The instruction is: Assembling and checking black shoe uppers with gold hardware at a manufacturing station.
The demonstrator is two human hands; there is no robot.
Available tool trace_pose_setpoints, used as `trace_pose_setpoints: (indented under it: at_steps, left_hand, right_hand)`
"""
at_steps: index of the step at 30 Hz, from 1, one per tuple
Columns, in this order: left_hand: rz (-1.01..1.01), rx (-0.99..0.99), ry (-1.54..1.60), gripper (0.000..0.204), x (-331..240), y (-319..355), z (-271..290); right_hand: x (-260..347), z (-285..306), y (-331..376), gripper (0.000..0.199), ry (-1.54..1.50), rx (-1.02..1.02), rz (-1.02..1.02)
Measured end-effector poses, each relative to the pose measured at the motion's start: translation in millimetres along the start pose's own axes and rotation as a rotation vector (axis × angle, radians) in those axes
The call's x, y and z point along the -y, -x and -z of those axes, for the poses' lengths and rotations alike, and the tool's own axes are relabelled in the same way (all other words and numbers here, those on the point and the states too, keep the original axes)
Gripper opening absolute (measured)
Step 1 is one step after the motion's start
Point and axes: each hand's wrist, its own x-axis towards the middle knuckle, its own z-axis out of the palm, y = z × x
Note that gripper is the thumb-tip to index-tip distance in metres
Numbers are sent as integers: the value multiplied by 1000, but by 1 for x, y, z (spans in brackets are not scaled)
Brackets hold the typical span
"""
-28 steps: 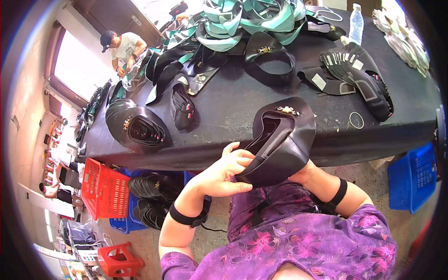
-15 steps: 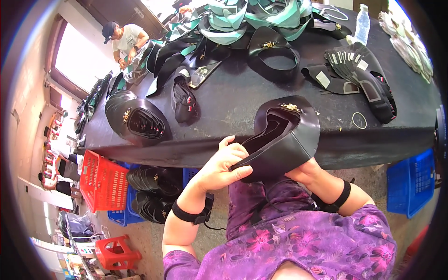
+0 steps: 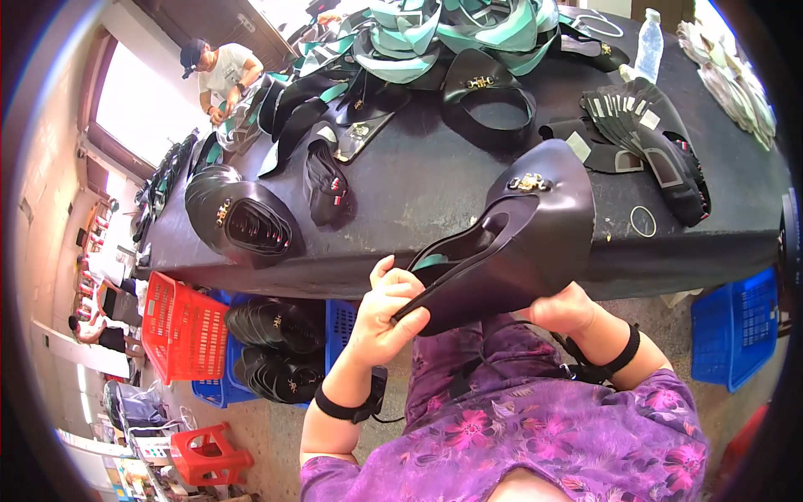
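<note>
Over the near edge of the black surface (image 3: 401, 197), a glossy black leather shoe upper (image 3: 523, 259) is pinched near-left by the left grip (image 3: 385, 311), its length slanting far-right, while the right grip's (image 3: 567, 311) hold cannot be told.

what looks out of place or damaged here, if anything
Little stands out. A pale loop lies by itself near the front edge of the table, perhaps dropped, and the dark top has pale scuffs. The black piece in the left hand shows no clear damage.
</note>
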Motion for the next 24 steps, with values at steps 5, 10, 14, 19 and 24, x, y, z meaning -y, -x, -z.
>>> trace_pose_setpoints:
  at_steps: [5,10,14,19,24]
  left_hand:
    - [-154,31,-186,17,-17,-7,-15]
    - [-86,43,-407,19,-2,4,-52]
    - [-102,149,-393,24,-5,9,-58]
    - [-112,144,-450,22,-8,7,-58]
    - [-86,179,-598,24,-13,15,-53]
  right_hand:
    - [21,-5,-30,33,69,-253,229]
    - [0,19,-34,33,-129,-396,-22]
    - [6,30,-33,31,-218,-458,-144]
    - [-4,32,-34,28,-159,-524,-89]
    - [7,40,-44,26,-200,-473,-203]
